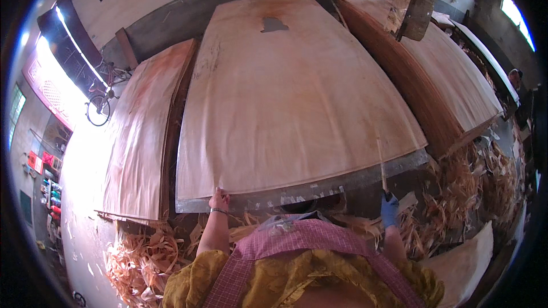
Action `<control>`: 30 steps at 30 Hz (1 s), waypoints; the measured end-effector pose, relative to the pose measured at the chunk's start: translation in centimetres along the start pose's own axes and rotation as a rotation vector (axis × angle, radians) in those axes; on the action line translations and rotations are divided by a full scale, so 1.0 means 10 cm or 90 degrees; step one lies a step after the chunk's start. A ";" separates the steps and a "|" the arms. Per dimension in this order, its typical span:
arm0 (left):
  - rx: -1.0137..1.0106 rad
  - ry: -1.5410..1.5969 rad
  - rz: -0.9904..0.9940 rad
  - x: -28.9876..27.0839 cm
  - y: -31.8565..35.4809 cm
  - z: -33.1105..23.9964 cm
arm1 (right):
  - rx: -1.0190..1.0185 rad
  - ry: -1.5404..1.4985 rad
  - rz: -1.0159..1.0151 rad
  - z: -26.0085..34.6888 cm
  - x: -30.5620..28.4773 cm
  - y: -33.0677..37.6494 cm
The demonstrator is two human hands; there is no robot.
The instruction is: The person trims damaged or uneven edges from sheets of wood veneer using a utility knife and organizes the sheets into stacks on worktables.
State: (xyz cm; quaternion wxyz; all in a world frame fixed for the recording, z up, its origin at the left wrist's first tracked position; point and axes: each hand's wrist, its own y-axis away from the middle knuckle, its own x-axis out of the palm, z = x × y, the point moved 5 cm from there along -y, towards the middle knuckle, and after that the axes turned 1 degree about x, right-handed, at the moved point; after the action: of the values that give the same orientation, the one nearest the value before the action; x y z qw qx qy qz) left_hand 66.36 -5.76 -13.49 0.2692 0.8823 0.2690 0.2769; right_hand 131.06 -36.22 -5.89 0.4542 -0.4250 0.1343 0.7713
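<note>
A large pale wood veneer sheet (297, 102) lies on a grey-edged table (274, 198) in front of me, with a ragged dark hole near its far end. My bare left hand (218, 199) is at the sheet's near left corner, its fingers closed on the edge. In a blue glove, my right hand (390, 211) grips a long, thin stick-like tool (383, 174). The tool points away from me across the table's near right edge; its exact kind I cannot make out.
Veneer stacks stand left (140, 137) and right (434, 74) of the table. Curled wood scraps (140, 265) litter the floor on both sides. A loose sheet (465, 262) lies at lower right, and a wooden post (404, 0) rises over the right stack. A bicycle (100, 102) stands by the bright doorway.
</note>
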 end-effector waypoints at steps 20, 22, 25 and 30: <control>0.006 0.044 -0.130 -0.18 -0.10 -0.05 | -0.083 0.097 0.084 0.90 1.11 -0.74; 0.041 0.078 -0.158 -0.39 -0.17 -0.17 | -0.071 0.129 0.099 0.99 1.14 -0.64; 0.115 0.050 -0.181 -0.68 -0.33 -0.37 | -0.066 0.114 0.155 1.13 1.16 -0.61; 0.115 -0.139 -0.228 -0.75 -0.12 -0.49 | -0.078 0.117 0.082 1.25 0.92 -0.34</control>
State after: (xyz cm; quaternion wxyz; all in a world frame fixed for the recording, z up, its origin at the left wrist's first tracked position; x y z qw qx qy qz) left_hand 57.57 -8.00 -13.34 0.2617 0.8657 0.4142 0.1026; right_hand 125.10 -21.56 -4.92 0.3630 -0.5114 0.1550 0.7633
